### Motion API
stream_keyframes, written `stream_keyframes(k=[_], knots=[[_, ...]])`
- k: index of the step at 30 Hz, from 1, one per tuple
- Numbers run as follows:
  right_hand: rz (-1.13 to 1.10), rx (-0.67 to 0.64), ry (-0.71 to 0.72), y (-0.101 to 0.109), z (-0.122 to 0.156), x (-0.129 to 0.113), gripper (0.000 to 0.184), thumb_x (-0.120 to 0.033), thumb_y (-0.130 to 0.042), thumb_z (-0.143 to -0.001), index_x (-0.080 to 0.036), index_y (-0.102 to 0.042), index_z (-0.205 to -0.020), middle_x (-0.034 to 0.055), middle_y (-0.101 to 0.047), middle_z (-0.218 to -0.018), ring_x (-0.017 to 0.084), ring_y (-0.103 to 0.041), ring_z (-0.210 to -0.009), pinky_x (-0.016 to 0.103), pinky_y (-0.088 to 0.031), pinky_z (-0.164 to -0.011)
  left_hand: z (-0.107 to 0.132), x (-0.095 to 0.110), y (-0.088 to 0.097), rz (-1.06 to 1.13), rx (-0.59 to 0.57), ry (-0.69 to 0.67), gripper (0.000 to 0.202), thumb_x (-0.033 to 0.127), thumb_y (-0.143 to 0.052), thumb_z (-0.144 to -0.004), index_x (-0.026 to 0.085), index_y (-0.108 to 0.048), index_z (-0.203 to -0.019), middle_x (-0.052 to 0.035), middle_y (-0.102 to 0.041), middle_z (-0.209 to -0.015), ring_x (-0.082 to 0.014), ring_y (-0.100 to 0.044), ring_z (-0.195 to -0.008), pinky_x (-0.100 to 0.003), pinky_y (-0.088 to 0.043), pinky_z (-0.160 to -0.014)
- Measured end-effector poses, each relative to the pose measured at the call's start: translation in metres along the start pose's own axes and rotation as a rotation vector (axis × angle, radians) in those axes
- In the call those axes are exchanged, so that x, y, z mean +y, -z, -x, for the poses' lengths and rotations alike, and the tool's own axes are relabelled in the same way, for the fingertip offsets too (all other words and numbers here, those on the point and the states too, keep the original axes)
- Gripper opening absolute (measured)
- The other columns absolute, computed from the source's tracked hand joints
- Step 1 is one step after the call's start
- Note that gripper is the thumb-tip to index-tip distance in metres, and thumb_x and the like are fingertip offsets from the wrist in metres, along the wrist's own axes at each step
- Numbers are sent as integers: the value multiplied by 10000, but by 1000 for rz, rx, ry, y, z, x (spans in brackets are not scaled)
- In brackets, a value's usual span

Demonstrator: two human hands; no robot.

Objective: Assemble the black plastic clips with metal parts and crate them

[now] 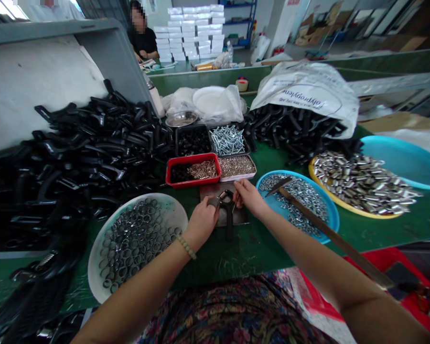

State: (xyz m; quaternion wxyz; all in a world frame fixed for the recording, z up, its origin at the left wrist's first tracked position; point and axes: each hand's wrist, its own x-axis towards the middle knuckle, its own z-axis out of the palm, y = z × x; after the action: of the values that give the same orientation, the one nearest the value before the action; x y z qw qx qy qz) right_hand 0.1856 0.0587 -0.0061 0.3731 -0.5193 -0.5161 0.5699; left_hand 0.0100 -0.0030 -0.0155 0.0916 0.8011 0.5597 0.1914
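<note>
My left hand (204,217) is closed around the upper end of a black plastic handle (230,222), whose ring-shaped head has a shiny metal part by my fingers. The handle's stem points down towards me, over a flat metal plate (241,217) on the bench. Close to the right of the ring, my right hand (249,197) pinches what looks like a small thin metal piece, mostly hidden by the fingers. Just beyond the hands sit a red tray (192,181) of black and coppery small parts and a white tray (237,178) of tiny metal parts.
At left, a whitish bowl (182,210) holds metal rings beside a heap of black handles (103,138). A blue basin (335,224) of nuts, crossed by a wooden-handled hammer (318,222), stands right. Beyond are a yellow basin (372,213) of metal sleeves and a screw tray (227,139).
</note>
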Motion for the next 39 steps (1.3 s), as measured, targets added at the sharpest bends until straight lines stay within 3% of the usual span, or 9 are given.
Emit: stream_keyframes(k=[3,6,13,22,27,32,35,37,39], knots=[[-60,120,178,8,19,-1,261,-479,-457,-869,-238,-372,-818,-40,-628,-663,119,-595,-474,254,-503,-481,-6,-3,4,106,40,28,215,246,-439,-917,136,-595,-1015,-93,-608,-1052,-200,-595,-957,-349,-476,-894],[0,184,308,17,34,-1,250,-475,-472,-875,-232,-417,-861,-7,-640,-744,141,-632,-576,293,-531,-579,-14,-3,7,167,61,5,193,240,-476,-904,143,-617,-995,-77,-627,-1024,-190,-582,-979,-335,-468,-912],[285,207,347,30,40,2,210,-428,-447,-902,-223,-465,-859,19,-643,-766,157,-650,-638,285,-509,-625,-24,3,1,66,-2,-83,202,232,-473,-903,157,-647,-972,-65,-633,-1009,-189,-558,-953,-340,-481,-883],[411,214,390,38,37,3,160,-375,-435,-914,-221,-472,-891,22,-645,-766,161,-656,-670,266,-502,-621,-20,8,2,-198,-112,-209,256,161,-402,-911,130,-649,-969,-108,-594,-1094,-222,-526,-1006,-341,-475,-854],[893,139,516,39,32,9,202,-288,-386,-926,-178,-549,-976,98,-650,-913,209,-629,-849,321,-490,-742,-15,11,3,-198,-160,-270,242,164,-425,-895,145,-665,-881,-115,-582,-1163,-226,-529,-1027,-374,-475,-865],[1265,7,591,43,40,15,384,-182,-437,-866,-179,-518,-1241,110,-528,-1306,269,-448,-1197,428,-364,-993,-7,7,3,-73,-77,-191,228,188,-493,-867,151,-623,-1050,-97,-574,-1187,-236,-482,-1110,-415,-440,-965],[1389,205,496,69,60,19,487,-262,-460,-868,-209,-421,-1351,113,-483,-1352,307,-413,-1216,488,-348,-982,4,5,11,32,1,-82,286,241,-562,-835,157,-585,-1108,-101,-534,-1231,-256,-445,-1172,-437,-422,-996],[1486,374,331,97,73,23,479,-338,-445,-882,-185,-435,-1335,150,-547,-1253,350,-474,-1129,523,-392,-902,15,3,18,60,37,-45,317,265,-558,-841,150,-562,-1136,-112,-499,-1260,-261,-432,-1193,-442,-411,-1009],[1575,421,169,125,80,29,459,-365,-431,-885,-143,-480,-1284,174,-606,-1121,374,-533,-1030,534,-431,-825,28,2,24,41,33,-50,328,261,-539,-854,147,-548,-1162,-115,-490,-1262,-261,-437,-1185,-443,-405,-1015]])
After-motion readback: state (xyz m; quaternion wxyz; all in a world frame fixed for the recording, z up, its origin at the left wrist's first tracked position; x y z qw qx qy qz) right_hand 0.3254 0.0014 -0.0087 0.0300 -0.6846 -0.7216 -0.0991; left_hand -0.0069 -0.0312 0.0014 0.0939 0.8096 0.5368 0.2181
